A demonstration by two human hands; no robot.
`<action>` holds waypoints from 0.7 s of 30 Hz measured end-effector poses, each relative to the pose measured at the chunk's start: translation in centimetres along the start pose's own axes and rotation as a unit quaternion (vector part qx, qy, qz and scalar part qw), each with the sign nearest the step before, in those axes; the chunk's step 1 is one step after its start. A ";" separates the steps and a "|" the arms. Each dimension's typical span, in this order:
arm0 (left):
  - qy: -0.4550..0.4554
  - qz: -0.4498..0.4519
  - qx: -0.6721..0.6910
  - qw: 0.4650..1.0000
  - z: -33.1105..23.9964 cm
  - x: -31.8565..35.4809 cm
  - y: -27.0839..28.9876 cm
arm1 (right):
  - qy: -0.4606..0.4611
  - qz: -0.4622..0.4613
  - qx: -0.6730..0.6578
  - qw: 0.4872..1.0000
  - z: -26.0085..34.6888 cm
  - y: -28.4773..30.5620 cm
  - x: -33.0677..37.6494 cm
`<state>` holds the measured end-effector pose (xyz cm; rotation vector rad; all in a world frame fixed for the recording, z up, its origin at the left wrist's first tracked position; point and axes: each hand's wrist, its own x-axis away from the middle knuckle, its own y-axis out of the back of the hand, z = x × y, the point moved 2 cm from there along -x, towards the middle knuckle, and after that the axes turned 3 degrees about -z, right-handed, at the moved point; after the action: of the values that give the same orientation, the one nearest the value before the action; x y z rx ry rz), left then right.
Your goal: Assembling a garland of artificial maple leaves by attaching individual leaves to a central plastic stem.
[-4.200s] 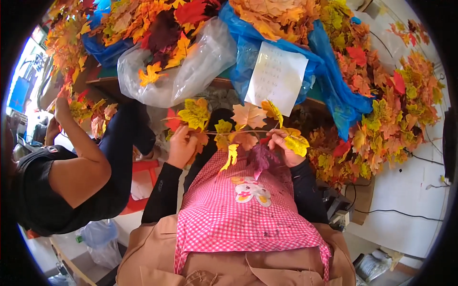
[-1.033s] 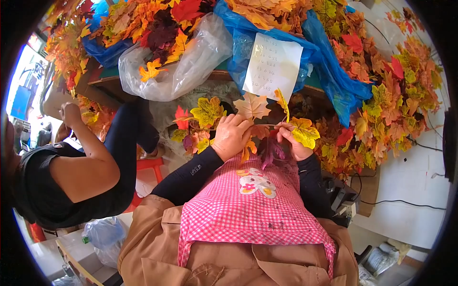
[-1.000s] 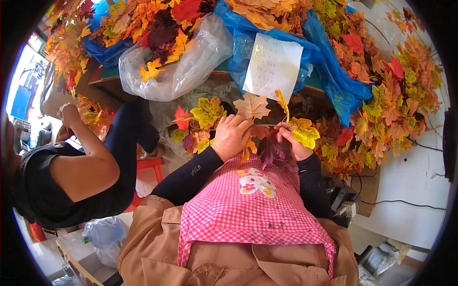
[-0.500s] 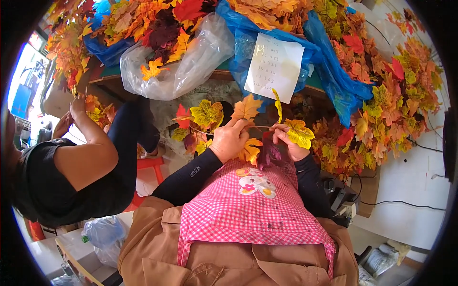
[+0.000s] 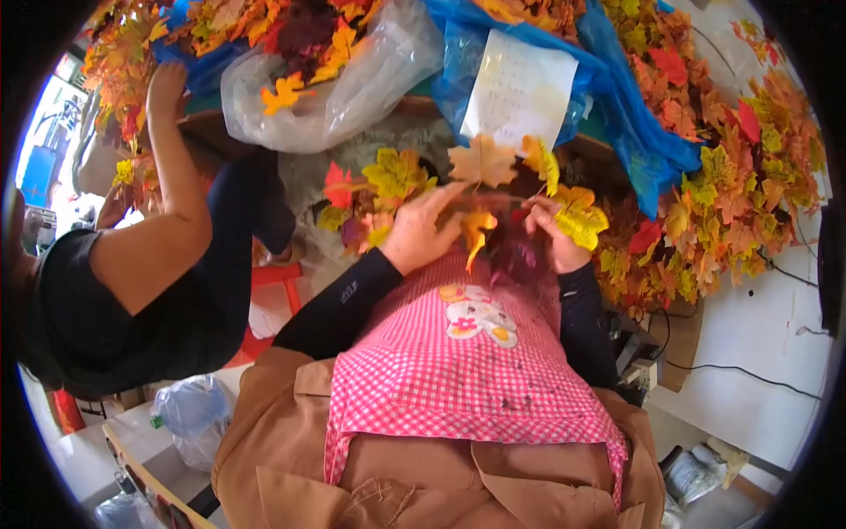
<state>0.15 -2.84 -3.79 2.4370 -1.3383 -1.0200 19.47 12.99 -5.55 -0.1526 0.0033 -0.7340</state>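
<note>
Both hands are raised over my lap, on a garland of artificial maple leaves. My left hand (image 5: 423, 231) is closed around the garland's stem, its fingertips blurred by motion. Left of it hang a yellow leaf (image 5: 394, 174) and a red leaf (image 5: 337, 185). My right hand (image 5: 560, 238) pinches the stem beside a yellow-orange leaf (image 5: 578, 217). Between the hands, a peach leaf (image 5: 482, 162) stands up and an orange leaf (image 5: 477, 234) hangs down. A dark purple leaf (image 5: 522, 257) below them is smeared.
Ahead, a table carries heaped autumn leaves, a clear plastic bag (image 5: 304, 115), blue plastic bags (image 5: 630, 132) and a handwritten paper sheet (image 5: 518, 88). More leaf garlands (image 5: 705, 220) hang at the right. At the left sits a co-worker (image 5: 132, 291), one arm raised to leaves, near a red stool (image 5: 284, 278).
My hands have moved slightly apart, the right one a little up and right, and the leaves between them have shifted. The co-worker's arm has reached up to the leaves.
</note>
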 end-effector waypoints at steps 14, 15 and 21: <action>0.173 -0.305 0.154 0.924 7.2 4.7 7.8 | -0.022 -0.055 -0.149 0.987 0.0 4.0 1.4; 0.197 -0.288 0.123 0.929 7.4 4.9 7.9 | -0.015 -0.080 -0.144 0.986 0.1 4.2 1.5; 0.181 -0.214 0.008 0.960 8.1 4.9 6.5 | -0.001 -0.117 -0.139 0.983 0.6 4.6 1.8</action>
<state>-7.68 -9.22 -9.23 2.8160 -0.7236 -0.5855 23.93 15.22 -5.47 -0.4254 0.0882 -0.9661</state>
